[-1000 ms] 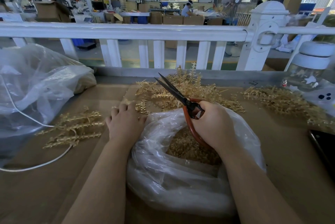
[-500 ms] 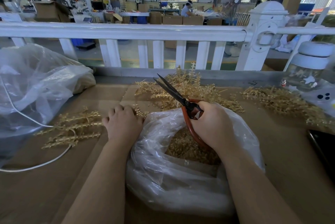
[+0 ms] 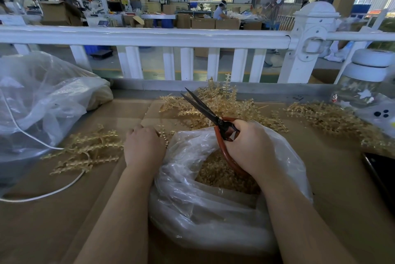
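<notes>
Diagonally, scissors point up-left; right hand fingers wrap handles; left hand fingers pinch sprig.

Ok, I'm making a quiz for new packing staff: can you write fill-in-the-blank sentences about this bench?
The right hand grips a pair of ____ with red handles. Inside the clear plastic ____ lie cut pieces. The left hand holds a ____-coloured sprig beside that plastic.
Missing: scissors; bag; gold.
</notes>
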The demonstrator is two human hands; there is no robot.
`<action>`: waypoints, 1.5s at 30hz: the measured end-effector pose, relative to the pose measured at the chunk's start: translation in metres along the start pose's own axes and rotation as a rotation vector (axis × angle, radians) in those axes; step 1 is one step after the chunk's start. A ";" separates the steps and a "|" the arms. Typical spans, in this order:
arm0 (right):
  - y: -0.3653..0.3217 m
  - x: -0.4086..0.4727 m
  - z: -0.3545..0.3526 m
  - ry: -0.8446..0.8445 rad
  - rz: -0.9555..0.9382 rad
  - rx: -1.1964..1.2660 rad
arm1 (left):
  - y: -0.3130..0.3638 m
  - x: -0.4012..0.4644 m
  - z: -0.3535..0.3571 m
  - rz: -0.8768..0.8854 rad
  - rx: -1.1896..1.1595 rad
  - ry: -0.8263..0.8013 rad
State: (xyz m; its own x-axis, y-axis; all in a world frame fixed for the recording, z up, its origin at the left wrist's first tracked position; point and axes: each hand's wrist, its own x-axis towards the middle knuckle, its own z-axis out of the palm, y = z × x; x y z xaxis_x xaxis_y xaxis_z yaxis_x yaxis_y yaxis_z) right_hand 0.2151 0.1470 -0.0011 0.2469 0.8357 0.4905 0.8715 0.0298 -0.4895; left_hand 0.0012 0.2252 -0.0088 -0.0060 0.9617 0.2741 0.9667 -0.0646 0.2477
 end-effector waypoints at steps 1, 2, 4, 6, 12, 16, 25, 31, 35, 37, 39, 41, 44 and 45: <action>0.000 0.000 0.000 -0.007 0.002 -0.004 | 0.000 0.000 0.000 -0.002 0.018 -0.006; 0.000 0.000 0.000 -0.012 0.003 -0.007 | 0.000 0.000 0.001 -0.008 0.038 -0.017; -0.001 0.000 0.001 -0.009 0.004 -0.011 | 0.003 0.000 0.003 -0.019 0.062 -0.040; -0.001 0.000 0.001 -0.002 0.003 -0.009 | 0.004 -0.001 0.006 -0.031 0.073 -0.047; -0.003 0.000 0.000 -0.007 0.008 -0.006 | 0.004 -0.001 0.009 -0.125 -0.099 0.075; -0.005 0.000 -0.001 -0.016 0.021 0.007 | 0.004 0.004 -0.005 -0.107 -0.642 0.332; -0.007 0.005 -0.002 -0.047 0.178 0.377 | 0.021 -0.007 -0.047 0.308 -2.204 -0.433; -0.012 0.006 -0.014 -0.249 0.311 1.112 | 0.048 -0.023 -0.039 0.271 -2.316 -0.645; -0.010 0.008 -0.015 -0.292 0.263 1.254 | 0.050 -0.024 -0.036 0.232 -2.304 -0.641; -0.008 0.010 -0.016 -0.317 0.283 1.326 | 0.050 -0.023 -0.035 0.224 -2.302 -0.635; -0.005 0.011 -0.016 -0.326 0.274 1.363 | 0.050 -0.022 -0.033 0.220 -2.284 -0.623; -0.005 0.009 -0.018 -0.308 0.242 1.340 | 0.049 -0.020 -0.031 0.212 -2.273 -0.623; -0.007 0.007 -0.019 -0.291 0.238 1.309 | 0.049 -0.020 -0.029 0.208 -2.230 -0.615; -0.008 0.006 -0.020 -0.281 0.251 1.293 | 0.049 -0.020 -0.029 0.206 -2.214 -0.615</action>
State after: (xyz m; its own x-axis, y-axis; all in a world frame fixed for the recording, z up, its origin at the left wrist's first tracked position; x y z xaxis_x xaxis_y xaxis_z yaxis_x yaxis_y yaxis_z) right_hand 0.2183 0.1414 0.0199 0.1089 0.9735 0.2009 -0.2438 0.2221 -0.9440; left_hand 0.0411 0.1950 0.0244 0.4863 0.8169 0.3100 -0.7288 0.1835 0.6597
